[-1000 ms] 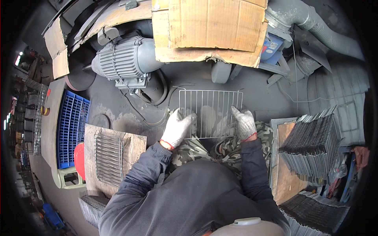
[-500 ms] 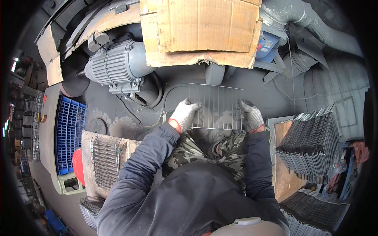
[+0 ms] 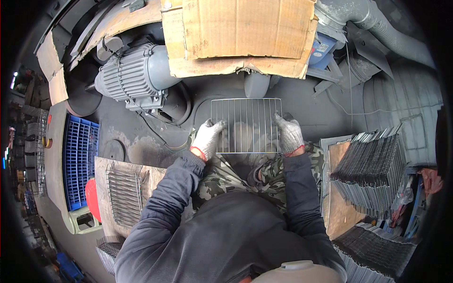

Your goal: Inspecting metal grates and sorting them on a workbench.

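Observation:
A flat rectangular wire rack [image 3: 245, 125] of thin parallel bars is held up in front of my lap. My left hand [image 3: 207, 137], in a grey-white work glove with a red cuff edge, is closed on the rack's left side. On its right side, my right hand [image 3: 288, 134], gloved the same way, grips it with the thumb near the upper corner. Through the bars I see the dark floor and, faintly, what looks like my footwear. The fingers behind the rack are partly hidden.
A grey motor [image 3: 127, 73] and a cardboard cover [image 3: 240, 30] lie ahead. To the right, a tall stack of wire racks [image 3: 370, 170] rests on a board [image 3: 339, 207]. More racks [image 3: 123, 195] lie on a left board [image 3: 106, 165], near a blue plastic crate [image 3: 81, 162].
Both hands have shifted slightly left with the wire rack. The rack looks less tilted, its top edge now nearly level. My head view has moved a little.

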Available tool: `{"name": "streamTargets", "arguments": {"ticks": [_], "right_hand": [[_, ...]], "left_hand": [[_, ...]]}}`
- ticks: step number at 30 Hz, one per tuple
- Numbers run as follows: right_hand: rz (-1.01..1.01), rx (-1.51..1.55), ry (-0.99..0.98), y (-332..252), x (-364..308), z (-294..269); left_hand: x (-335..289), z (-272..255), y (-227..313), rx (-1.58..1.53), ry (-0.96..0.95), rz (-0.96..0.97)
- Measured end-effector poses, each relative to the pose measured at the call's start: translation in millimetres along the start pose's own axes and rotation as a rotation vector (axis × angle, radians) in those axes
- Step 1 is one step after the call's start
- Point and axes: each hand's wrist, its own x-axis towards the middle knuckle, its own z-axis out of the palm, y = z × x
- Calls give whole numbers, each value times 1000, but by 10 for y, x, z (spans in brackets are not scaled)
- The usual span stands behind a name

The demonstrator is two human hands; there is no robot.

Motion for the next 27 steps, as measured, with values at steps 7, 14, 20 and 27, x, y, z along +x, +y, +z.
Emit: {"name": "streamTargets", "arguments": {"ticks": [7, 14, 20, 27], "right_hand": [[-359, -653, -41, 216, -130, -505], [-18, 60, 121, -65, -275, -468], [10, 183, 74, -56, -295, -110], [-948, -772, -14, -220, -549, 169]], "left_hand": [[7, 338, -23, 164, -172, 152], [137, 622, 55, 159, -214, 12], [-43, 388, 87, 106, -128, 299], [-563, 252, 328, 801, -64, 565]]}}
